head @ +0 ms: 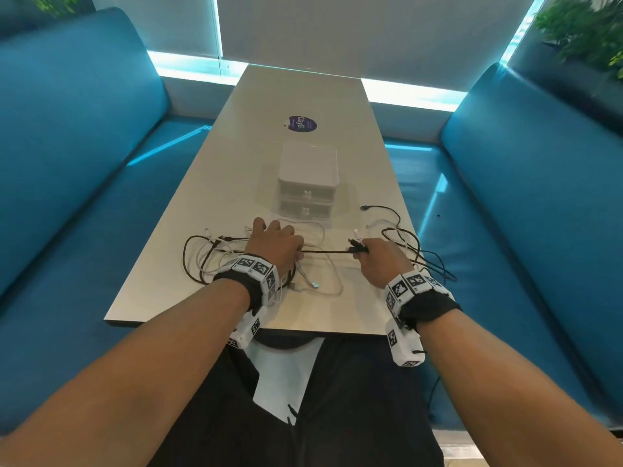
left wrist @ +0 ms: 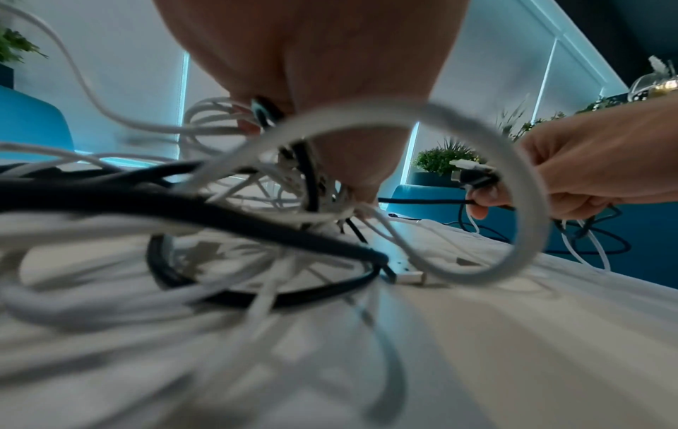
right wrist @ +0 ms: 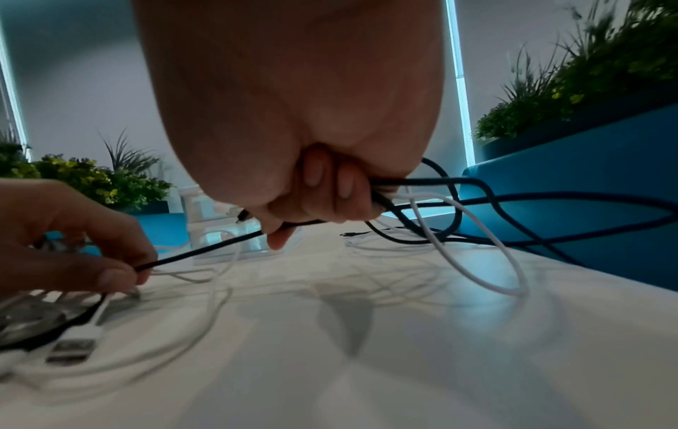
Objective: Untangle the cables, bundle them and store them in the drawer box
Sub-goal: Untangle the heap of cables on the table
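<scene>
A tangle of black and white cables (head: 215, 261) lies on the table's near half. My left hand (head: 274, 246) sits over the tangle and pinches a black cable (head: 325, 252) between thumb and forefinger. That cable runs taut to my right hand (head: 374, 254), which grips it together with a white cable end (head: 357, 237) and other strands. In the right wrist view the right hand's fingers (right wrist: 330, 185) curl round black and white cables, and the left hand (right wrist: 91, 252) pinches the black cable (right wrist: 205, 249). The white two-drawer box (head: 307, 182) stands behind the hands, both drawers closed.
More black and white loops (head: 408, 244) trail right of my right hand, over the table edge (head: 409, 230). A white USB plug (right wrist: 73, 345) lies near the left hand. A round purple sticker (head: 299, 124) marks the far table. Blue sofas (head: 67, 163) flank both sides.
</scene>
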{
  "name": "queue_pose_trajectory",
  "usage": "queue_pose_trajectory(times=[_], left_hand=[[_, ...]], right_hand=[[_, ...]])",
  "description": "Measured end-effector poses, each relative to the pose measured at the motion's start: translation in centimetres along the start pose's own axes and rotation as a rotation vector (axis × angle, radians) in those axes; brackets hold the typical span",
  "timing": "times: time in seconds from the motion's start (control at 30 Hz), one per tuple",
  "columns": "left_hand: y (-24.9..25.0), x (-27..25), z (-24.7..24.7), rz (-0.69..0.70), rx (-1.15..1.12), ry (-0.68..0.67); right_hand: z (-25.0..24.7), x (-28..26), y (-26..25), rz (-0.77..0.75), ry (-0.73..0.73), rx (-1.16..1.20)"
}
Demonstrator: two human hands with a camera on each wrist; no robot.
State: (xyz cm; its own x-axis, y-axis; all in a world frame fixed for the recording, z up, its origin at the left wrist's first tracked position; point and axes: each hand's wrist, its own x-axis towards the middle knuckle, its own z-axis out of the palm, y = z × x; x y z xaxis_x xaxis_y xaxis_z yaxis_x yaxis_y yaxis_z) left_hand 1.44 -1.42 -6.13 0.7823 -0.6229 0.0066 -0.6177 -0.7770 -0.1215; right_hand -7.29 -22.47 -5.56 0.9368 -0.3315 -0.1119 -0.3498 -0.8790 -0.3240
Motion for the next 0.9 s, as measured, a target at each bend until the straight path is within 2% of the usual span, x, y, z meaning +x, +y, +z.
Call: queue_pose_trajectory(times=[0.17, 0.33, 0.5, 0.7, 0.9], left_hand=[[1.0, 0.0, -0.2, 0.036, 0.031, -0.006], [1.2, -0.2, -0.1, 0.039, 0.012, 0.015], [1.6, -0.5, 0.0, 0.04, 0.016, 0.03], [1.6, -0.8, -0.1, 0.063, 0.012, 0.026], [1.8, -1.0, -0.4, 0.083, 0.032, 0.024]], right_hand=[[0.4, -0.2, -0.7, 0.022, 0.021, 0.037], [0.7, -0.3, -2.8, -0.074, 0.072, 0.055], [1.7, -0.4, -4.5, -0.147, 0.01, 0.067], [2.0, -0.5, -4.0, -0.103, -0.007, 0.057], [1.9, -0.6, -3.7, -0.127, 0.002, 0.0]])
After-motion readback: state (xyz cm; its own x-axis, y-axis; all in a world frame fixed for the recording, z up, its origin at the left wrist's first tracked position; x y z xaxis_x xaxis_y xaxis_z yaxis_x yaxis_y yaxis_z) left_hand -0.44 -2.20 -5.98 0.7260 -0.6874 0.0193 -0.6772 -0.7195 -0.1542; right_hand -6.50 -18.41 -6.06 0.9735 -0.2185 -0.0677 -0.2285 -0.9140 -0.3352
